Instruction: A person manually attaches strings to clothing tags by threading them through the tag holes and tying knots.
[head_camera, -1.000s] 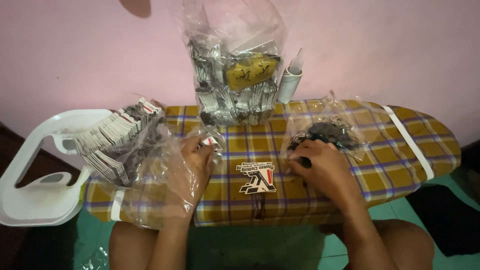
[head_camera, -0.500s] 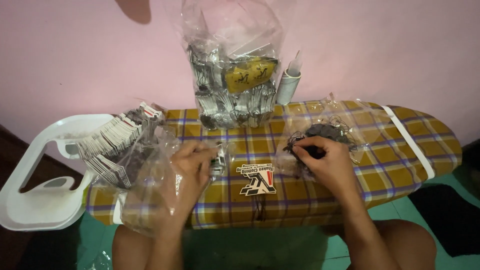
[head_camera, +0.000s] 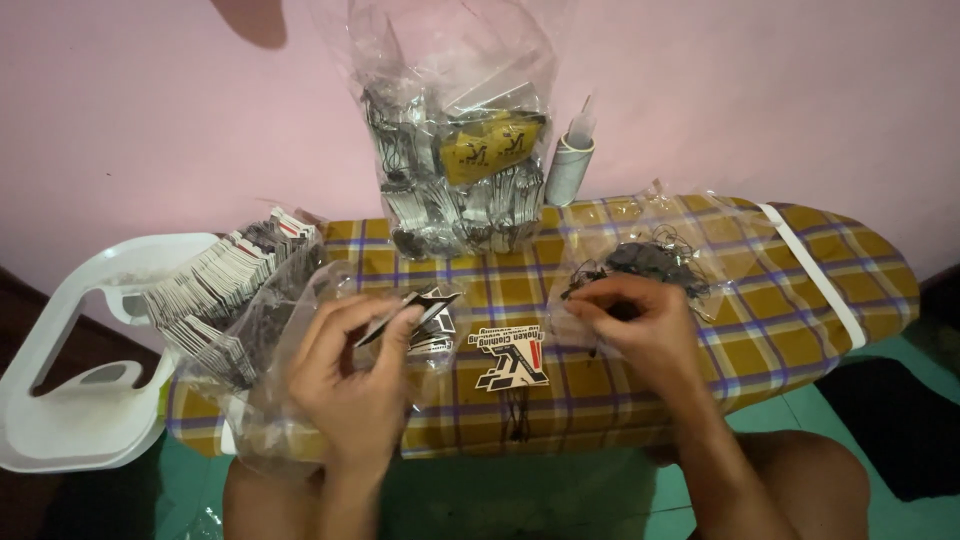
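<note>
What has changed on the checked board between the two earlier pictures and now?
The left hand has lifted off the board and now holds a black and white card tag up in its fingers. The right hand has drawn back slightly from the bag of black strings, pinching a string. The tag on the board, the tall bag and the stack of tags stayed put.

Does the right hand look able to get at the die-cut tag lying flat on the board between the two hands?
Probably yes. The right hand rests at the bag of black strings, just beside the flat tag, and nothing lies between them on the plaid board.
</note>
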